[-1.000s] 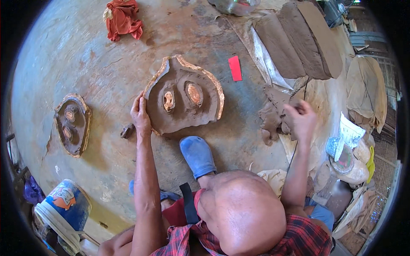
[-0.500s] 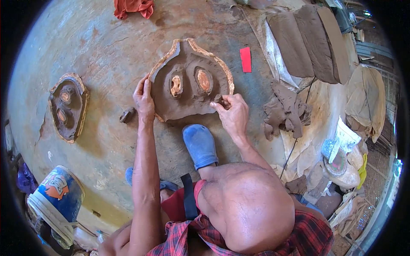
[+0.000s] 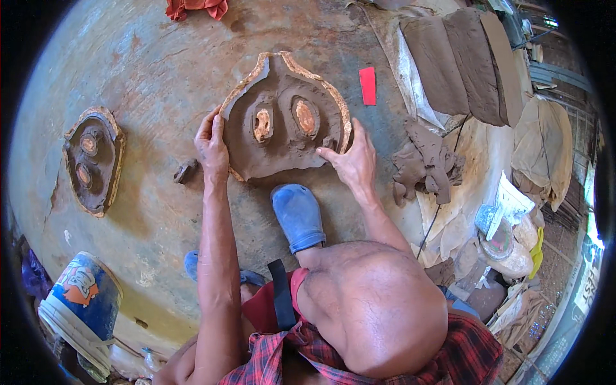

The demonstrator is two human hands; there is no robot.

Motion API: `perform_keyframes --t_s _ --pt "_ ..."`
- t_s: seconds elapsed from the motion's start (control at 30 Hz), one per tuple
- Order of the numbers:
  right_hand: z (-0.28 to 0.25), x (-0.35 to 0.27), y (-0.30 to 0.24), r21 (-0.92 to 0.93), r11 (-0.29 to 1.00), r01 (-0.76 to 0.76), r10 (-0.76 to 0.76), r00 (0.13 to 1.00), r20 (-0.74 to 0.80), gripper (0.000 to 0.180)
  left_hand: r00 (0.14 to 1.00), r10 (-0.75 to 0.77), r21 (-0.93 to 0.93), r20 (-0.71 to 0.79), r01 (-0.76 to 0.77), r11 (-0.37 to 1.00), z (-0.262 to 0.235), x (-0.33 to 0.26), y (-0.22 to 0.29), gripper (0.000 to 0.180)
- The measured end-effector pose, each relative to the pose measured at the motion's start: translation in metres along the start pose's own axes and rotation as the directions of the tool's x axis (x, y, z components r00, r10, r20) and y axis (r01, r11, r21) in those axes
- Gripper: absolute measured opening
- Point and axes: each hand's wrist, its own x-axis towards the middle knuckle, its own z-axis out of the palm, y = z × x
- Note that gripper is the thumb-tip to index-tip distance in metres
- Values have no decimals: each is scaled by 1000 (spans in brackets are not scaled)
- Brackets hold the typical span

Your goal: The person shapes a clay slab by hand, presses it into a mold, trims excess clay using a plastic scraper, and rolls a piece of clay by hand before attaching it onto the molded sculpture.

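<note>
In front of me lies a clay-lined mould (image 3: pixel 279 157), its tan, rough rim surrounding dark grey-brown clay. Two oval openings in the clay show orange-tan cores (image 3: pixel 305 118). My left hand (image 3: pixel 212 142) grips the mould's left rim, thumb on top and fingers round the outside. On the opposite rim, my right hand (image 3: pixel 355 157) has its fingers along the outer edge and its thumb pressed on the clay. Beside that thumb, a small lump of clay (image 3: pixel 330 142) sits on the lining. Another loose clay piece (image 3: pixel 186 171) rests on the floor left of my left hand.
A smaller clay-lined mould (image 3: pixel 96 160) lies at the left. Stacked clay slabs (image 3: pixel 443 67) and a clay heap (image 3: pixel 427 163) are at the right. A red strip (image 3: pixel 367 86), red cloth (image 3: pixel 196 8) and blue bucket (image 3: pixel 83 295) are around. My blue clog (image 3: pixel 298 218) is near the mould.
My right hand has opened its pinch on the small clay lump, which now sits on the lining. Its fingers have moved to the mould's right rim. The left hand keeps its grip.
</note>
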Motion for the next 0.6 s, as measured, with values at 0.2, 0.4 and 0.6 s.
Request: perform_keyframes --t_s 0.2,0.4,0.6 --pt "-3 29 -5 -1 953 -304 289 907 305 74 1000 28 36 2 -29 999 -5 0 -2 28" --pt "5 37 23 74 994 -79 57 963 262 71 1000 9 17 -14 -9 1000 0 -2 1 28" --pt "-4 59 8 -8 989 -147 139 913 383 69 1000 -1 31 -19 2 1000 -3 -1 1 28"
